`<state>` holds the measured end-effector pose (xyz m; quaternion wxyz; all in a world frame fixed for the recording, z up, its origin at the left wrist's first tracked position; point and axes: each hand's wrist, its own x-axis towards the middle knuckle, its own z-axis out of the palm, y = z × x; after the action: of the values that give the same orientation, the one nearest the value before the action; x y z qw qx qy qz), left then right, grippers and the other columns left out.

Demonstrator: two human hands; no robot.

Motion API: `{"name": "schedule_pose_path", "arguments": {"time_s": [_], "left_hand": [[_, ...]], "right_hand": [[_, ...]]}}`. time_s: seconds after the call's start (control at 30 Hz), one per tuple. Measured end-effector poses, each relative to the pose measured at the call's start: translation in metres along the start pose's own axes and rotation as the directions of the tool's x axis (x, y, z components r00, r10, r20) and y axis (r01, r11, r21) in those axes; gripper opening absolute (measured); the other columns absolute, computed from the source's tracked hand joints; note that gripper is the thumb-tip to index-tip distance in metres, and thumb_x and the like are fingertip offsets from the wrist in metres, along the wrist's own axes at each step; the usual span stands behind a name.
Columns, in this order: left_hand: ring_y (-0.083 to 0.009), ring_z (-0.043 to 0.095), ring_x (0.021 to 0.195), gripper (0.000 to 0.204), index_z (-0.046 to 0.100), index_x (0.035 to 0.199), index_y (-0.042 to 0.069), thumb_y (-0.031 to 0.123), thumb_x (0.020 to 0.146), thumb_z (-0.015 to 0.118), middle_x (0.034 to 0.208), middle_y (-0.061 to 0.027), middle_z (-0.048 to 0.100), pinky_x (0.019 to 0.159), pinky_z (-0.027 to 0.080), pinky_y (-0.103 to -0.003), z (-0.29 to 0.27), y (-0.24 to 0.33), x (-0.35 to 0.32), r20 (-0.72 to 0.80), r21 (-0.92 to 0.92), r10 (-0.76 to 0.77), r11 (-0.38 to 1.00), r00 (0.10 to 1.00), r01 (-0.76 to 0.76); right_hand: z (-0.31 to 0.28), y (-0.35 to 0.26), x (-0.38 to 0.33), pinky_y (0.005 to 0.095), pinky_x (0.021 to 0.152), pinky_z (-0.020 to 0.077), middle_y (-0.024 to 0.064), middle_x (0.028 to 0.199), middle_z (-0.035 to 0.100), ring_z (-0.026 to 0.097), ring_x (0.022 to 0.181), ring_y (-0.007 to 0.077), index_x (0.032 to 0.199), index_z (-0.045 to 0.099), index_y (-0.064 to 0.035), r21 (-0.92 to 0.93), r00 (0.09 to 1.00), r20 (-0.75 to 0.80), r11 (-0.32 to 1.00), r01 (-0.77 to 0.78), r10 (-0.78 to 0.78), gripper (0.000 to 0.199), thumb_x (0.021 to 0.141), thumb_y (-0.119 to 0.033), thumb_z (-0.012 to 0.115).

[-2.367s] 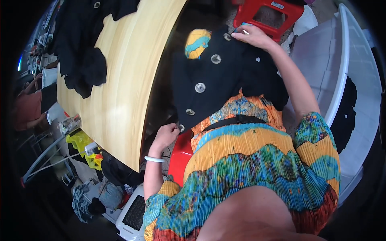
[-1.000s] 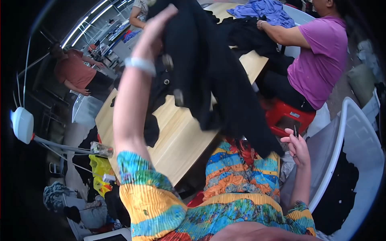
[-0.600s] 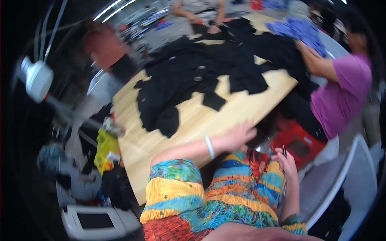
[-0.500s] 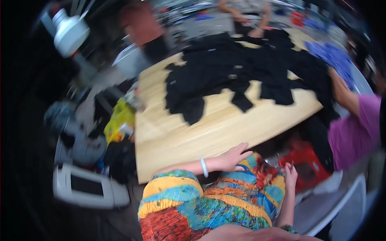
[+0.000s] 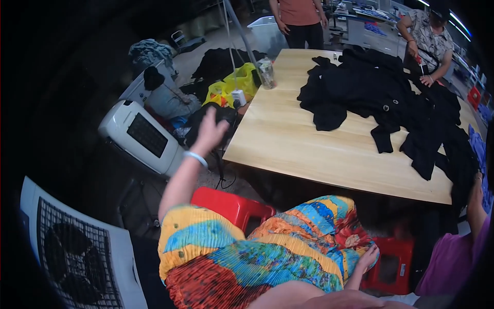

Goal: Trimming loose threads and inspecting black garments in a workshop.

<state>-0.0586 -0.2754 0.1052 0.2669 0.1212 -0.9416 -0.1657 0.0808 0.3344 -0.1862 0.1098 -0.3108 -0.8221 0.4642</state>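
My left hand [image 5: 210,131], with a light bracelet at its wrist, is stretched out past the table's left corner, fingers spread and holding nothing. Near its fingertips are a white plug block [image 5: 239,97] and a yellow plastic bag [image 5: 221,91]. My right hand [image 5: 368,256] rests low against the colourful pleated dress [image 5: 288,247] on my lap. Its fingers are curled, and what they hold, if anything, is hidden. Black garments [image 5: 360,87] lie spread over the far and right parts of the wooden table [image 5: 309,149].
A white air cooler [image 5: 149,136] stands left of the table, with a fan unit [image 5: 77,257] nearer me. Red stools [image 5: 226,206] sit by my legs. A person in purple [image 5: 453,257] is close on my right; another person [image 5: 432,41] works across the table. A pole rises beside the bag.
My left hand has left the table's near edge and swung left toward the bag. My view has turned left. My right hand has lowered onto the dress; the small dark thing in it no longer shows.
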Motion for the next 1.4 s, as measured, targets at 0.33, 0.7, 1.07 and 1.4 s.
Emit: {"name": "schedule_pose_path", "arguments": {"time_s": [0.33, 0.7, 1.07, 1.4], "left_hand": [[-0.0121, 0.047, 0.047, 0.058, 0.031, 0.122, -0.001, 0.025, 0.077, 0.058, 0.068, -0.0070, 0.050, 0.037, 0.038, -0.022, -0.230, -0.118, 0.144, -0.439, -0.266, -0.655, 0.749, 0.615, 0.607], [-0.0148, 0.045, 0.041, 0.045, 0.041, 0.103, 0.002, 0.024, 0.071, 0.063, 0.059, -0.0075, 0.048, 0.031, 0.034, -0.025, -0.227, -0.135, 0.185, -0.289, -0.296, -0.646, 0.762, 0.706, 0.576], [-0.0164, 0.046, 0.039, 0.058, 0.028, 0.118, 0.001, 0.019, 0.073, 0.060, 0.063, -0.0097, 0.049, 0.031, 0.035, -0.026, -0.186, -0.088, 0.184, -0.233, -0.313, -0.603, 0.790, 0.763, 0.528], [-0.0147, 0.047, 0.042, 0.069, 0.017, 0.128, 0.013, -0.006, 0.070, 0.049, 0.068, -0.0121, 0.052, 0.033, 0.034, -0.025, -0.216, -0.045, 0.159, -0.178, -0.372, -0.668, 0.725, 0.722, 0.579]], "right_hand": [[0.005, 0.029, 0.004, 0.0294, 0.062, 0.0429, 0.0124, 0.081, 0.058, 0.055, 0.067, 0.0187, 0.103, 0.049, 0.0054, 0.070, 0.981, -0.179, 0.994, 0.090, -0.076, 0.033, 0.088, -0.023, 0.043], [0.007, 0.026, 0.003, 0.0295, 0.058, 0.0443, 0.0122, 0.080, 0.057, 0.056, 0.066, 0.0185, 0.090, 0.049, 0.0014, 0.205, 0.944, -0.330, 0.975, 0.079, -0.007, 0.020, 0.087, -0.018, 0.044], [0.002, 0.029, 0.007, 0.0317, 0.060, 0.0448, 0.0147, 0.073, 0.058, 0.058, 0.066, 0.0237, 0.090, 0.051, 0.0018, 0.187, 0.949, -0.316, 0.980, 0.064, -0.001, 0.025, 0.086, -0.022, 0.045], [0.002, 0.051, 0.003, 0.0287, 0.060, 0.0453, 0.0153, 0.084, 0.057, 0.057, 0.069, 0.0207, 0.099, 0.048, 0.0077, 0.070, 0.973, -0.231, 0.997, 0.026, -0.009, 0.033, 0.087, -0.023, 0.044]]}}
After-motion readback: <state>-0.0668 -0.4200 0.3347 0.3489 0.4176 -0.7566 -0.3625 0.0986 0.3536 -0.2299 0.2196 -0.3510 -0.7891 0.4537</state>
